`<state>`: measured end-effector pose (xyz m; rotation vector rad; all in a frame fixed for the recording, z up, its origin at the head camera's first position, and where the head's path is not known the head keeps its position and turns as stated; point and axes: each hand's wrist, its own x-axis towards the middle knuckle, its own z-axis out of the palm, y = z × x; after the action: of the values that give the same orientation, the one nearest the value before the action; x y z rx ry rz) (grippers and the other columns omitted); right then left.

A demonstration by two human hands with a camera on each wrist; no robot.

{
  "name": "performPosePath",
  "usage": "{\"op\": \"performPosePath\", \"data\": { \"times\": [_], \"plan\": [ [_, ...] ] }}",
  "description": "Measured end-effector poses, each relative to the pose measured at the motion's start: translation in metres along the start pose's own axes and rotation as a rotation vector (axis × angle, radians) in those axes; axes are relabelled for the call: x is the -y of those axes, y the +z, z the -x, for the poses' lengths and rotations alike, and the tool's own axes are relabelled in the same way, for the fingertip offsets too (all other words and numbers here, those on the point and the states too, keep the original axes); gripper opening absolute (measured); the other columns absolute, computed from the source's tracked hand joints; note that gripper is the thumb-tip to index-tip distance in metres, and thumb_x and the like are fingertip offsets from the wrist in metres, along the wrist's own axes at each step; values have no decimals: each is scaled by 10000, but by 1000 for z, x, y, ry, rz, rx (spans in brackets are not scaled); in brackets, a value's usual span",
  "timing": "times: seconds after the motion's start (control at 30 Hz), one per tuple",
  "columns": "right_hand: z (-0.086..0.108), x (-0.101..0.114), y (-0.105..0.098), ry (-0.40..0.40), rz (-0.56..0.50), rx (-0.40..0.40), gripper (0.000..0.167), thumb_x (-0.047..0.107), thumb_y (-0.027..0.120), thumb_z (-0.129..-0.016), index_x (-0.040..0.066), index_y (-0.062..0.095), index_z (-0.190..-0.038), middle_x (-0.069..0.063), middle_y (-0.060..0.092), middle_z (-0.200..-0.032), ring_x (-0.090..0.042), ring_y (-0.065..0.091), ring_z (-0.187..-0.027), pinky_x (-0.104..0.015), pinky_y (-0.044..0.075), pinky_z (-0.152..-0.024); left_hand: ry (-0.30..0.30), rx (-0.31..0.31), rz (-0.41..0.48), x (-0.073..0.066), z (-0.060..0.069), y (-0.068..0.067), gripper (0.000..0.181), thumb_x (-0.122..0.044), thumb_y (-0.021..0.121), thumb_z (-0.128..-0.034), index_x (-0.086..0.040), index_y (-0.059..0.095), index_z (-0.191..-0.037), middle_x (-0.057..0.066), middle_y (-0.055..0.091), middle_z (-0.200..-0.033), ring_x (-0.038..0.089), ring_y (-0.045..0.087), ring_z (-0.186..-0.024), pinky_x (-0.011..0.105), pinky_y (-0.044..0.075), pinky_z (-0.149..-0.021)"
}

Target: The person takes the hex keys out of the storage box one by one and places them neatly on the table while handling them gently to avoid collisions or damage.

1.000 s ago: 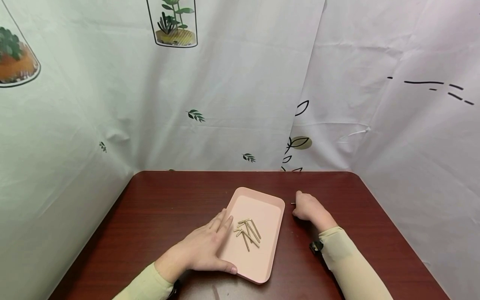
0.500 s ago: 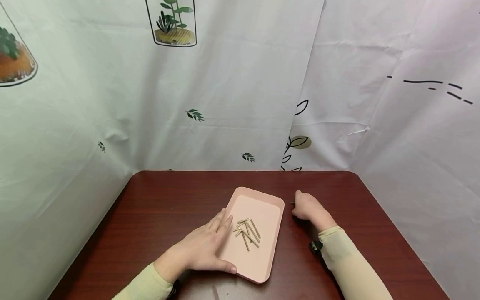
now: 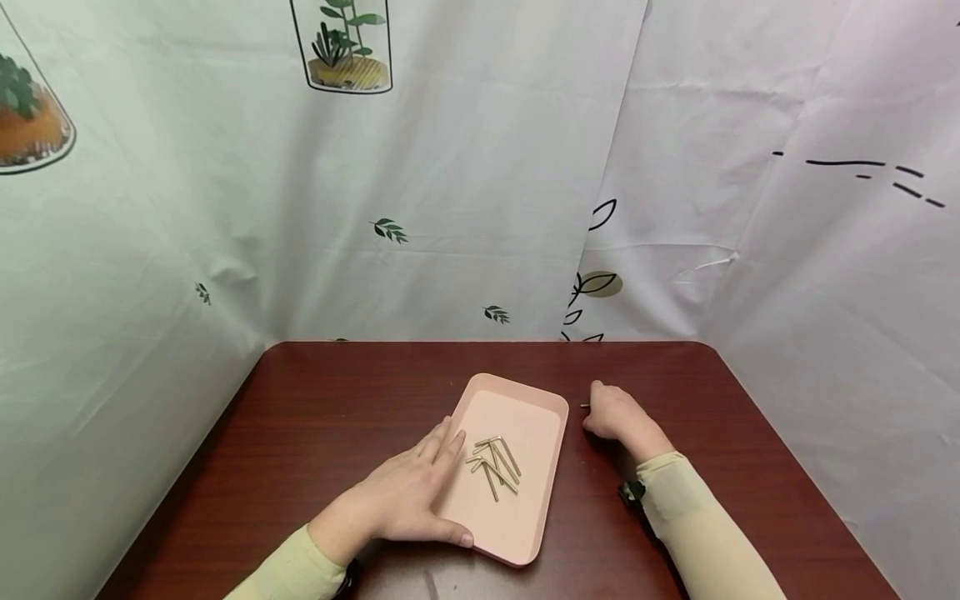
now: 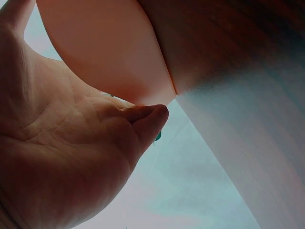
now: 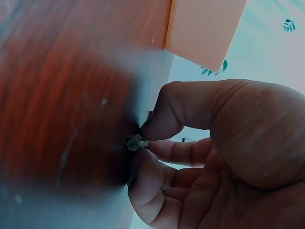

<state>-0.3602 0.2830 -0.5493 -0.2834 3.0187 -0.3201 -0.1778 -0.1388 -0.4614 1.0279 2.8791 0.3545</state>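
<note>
A pale pink tray (image 3: 517, 533) lies slightly turned on the table. Several gold-coloured hex keys (image 3: 504, 479) are heaped in its middle. My left hand (image 3: 408, 492) rests against the tray's left side, with straight fingers over the left rim and the thumb at the near edge. In the left wrist view its palm faces the tray wall. To the right of the tray, my right hand (image 3: 618, 415) is down at the table, pinching a hex key (image 5: 134, 144) between thumb and fingers. Its six-sided end shows in the right wrist view; most of it is hidden by the fingers.
The dark red-brown wooden table (image 3: 360, 383) has rounded far corners. A white printed curtain (image 3: 450, 167) hangs behind it and along both sides. Dark bands with a small device (image 3: 632, 493) sit at the wrists, over pale sleeves.
</note>
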Motion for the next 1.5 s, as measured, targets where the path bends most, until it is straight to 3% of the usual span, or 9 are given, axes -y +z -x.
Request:
{"op": "performPosePath", "data": {
  "times": [0.23, 0.43, 0.53, 0.87, 1.5],
  "plan": [
    [9, 9, -13, -11, -6, 5, 377, 172, 781, -837, -45, 593, -1080, -168, 691, -906, -312, 655, -785, -512, 566, -756, -3, -3, -1, 1, 0, 1, 1402, -940, 712, -805, 14, 290, -1741, 316, 160, -1806, 439, 269, -1663, 568, 477, -1190],
    [56, 65, -71, 25, -40, 4, 348, 117, 783, -867, -72, 584, -1081, -185, 679, -906, -336, 671, -813, -529, 579, -823, -4, -6, -5, 1, 0, 2, 1402, -936, 717, -804, 15, 288, -1741, 322, 162, -1803, 451, 274, -1659, 572, 477, -1190],
    [66, 81, -85, 28, -54, -9, 348, 102, 773, -884, -85, 582, -1105, -197, 673, -925, -339, 672, -830, -535, 577, -839, -7, -5, -4, 1, 0, 2, 1401, -933, 720, -805, 12, 284, -1743, 323, 164, -1803, 452, 272, -1660, 575, 473, -1193],
    [73, 94, -86, 31, -75, -55, 315, 97, 744, -887, -66, 580, -1101, -227, 656, -991, -385, 671, -902, -560, 565, -859, -4, -2, -1, 1, 1, 2, 1404, -940, 712, -805, 12, 284, -1743, 319, 166, -1805, 443, 261, -1666, 570, 479, -1188],
    [97, 121, -93, 12, -124, -138, 248, 108, 725, -869, -9, 597, -1047, -170, 626, -967, -361, 637, -870, -551, 558, -849, -7, 5, -3, 0, 0, 0, 1411, -958, 687, -808, 0, 261, -1753, 306, 166, -1810, 416, 238, -1678, 555, 462, -1208]
  ]
}}
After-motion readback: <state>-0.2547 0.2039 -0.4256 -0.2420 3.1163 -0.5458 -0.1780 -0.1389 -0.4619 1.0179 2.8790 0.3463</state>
